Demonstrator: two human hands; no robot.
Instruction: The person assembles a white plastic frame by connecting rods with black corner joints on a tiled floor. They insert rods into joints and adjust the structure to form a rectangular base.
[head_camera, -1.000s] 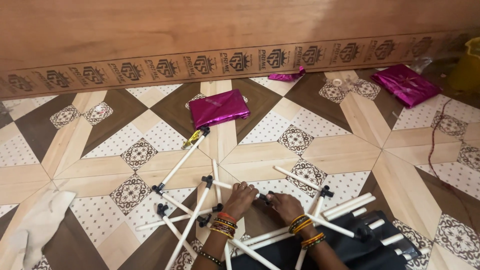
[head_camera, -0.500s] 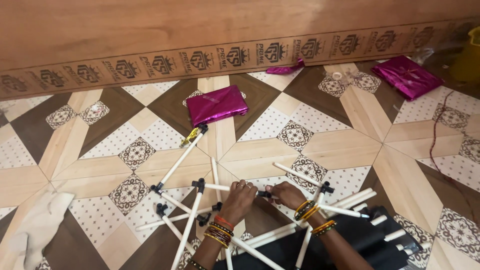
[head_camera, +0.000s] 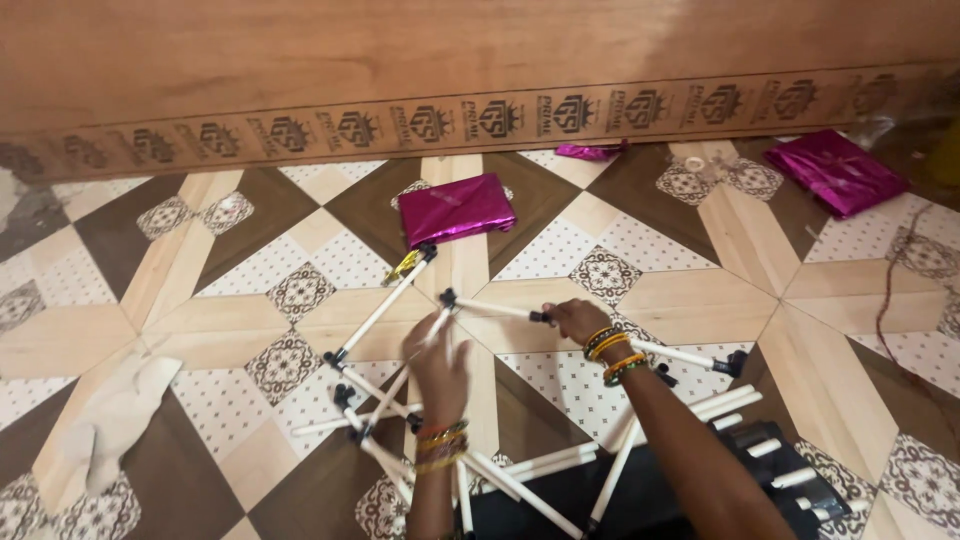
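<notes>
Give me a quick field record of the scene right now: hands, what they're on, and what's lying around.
left hand: gripping a white rod of the frame
right hand: on a white rod, near a black joint
frame: white rods with black connectors, spread on the floor
floor: patterned tiles
pink packets: one beyond the frame, another far right
cloth: pale, lower left

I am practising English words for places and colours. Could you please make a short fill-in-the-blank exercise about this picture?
1. Both hands, the left hand and the right hand, hold white ____ joined by black connectors.
2. The shiny packet beyond the hands is ____ in colour.
3. Both wrists wear ____.
4. The pale cloth lies on the patterned ____.

Missing words: rods; pink; bangles; floor
</notes>
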